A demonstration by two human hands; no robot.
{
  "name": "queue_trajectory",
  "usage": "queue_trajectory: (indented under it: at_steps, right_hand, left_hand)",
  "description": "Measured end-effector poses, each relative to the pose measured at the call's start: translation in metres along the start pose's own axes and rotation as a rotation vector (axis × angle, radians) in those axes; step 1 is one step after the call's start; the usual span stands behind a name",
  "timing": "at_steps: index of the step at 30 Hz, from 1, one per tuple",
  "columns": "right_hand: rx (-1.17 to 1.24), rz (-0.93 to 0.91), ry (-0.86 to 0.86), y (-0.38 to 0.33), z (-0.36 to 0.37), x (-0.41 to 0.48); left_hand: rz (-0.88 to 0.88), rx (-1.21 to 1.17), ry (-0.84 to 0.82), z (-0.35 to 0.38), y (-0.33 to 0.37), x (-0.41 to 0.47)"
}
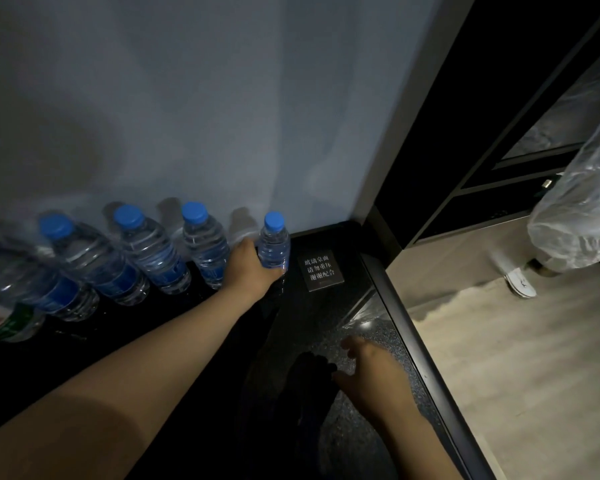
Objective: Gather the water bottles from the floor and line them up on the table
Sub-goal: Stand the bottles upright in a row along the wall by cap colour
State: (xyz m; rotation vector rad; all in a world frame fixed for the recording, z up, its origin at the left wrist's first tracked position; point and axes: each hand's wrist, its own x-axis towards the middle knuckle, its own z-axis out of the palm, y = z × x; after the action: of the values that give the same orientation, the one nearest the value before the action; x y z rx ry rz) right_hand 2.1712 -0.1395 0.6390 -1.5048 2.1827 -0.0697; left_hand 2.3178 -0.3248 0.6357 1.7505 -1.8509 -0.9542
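Observation:
Several clear water bottles with blue caps stand in a row along the wall on the dark glass table (354, 341). My left hand (248, 263) grips the rightmost bottle (274, 242), which stands upright at the row's right end. To its left stand another bottle (203, 244), a tilted-looking one (149, 251) and a further one (90, 261). A bottle with a green label (7, 320) is at the far left edge. My right hand (368, 368) hovers low over the table's near right part, fingers spread and holding nothing.
A small dark sign with white characters (321, 270) lies on the table's back right corner. The table's rounded edge (426, 358) runs diagonally on the right. Beyond it is pale floor with a clear plastic bag (579, 209) and a white shoe (520, 282).

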Motion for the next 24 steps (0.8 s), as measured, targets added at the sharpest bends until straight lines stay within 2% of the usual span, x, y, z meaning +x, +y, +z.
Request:
queue_trajectory:
  at_steps: [10, 15, 24]
  right_hand:
    - [-0.029, -0.054, 0.072, -0.045, -0.02, -0.037]
    - [-0.034, -0.121, 0.086, -0.087, -0.025, -0.059]
    - [-0.125, -0.265, -0.002, -0.193, -0.003, -0.1]
  left_hand:
    - [0.097, 0.158, -0.256, -0.075, -0.02, -0.092]
    - [0.091, 0.237, -0.259, -0.128, -0.044, -0.133]
    - [0.043, 0.389, -0.302, -0.22, -0.116, -0.208]
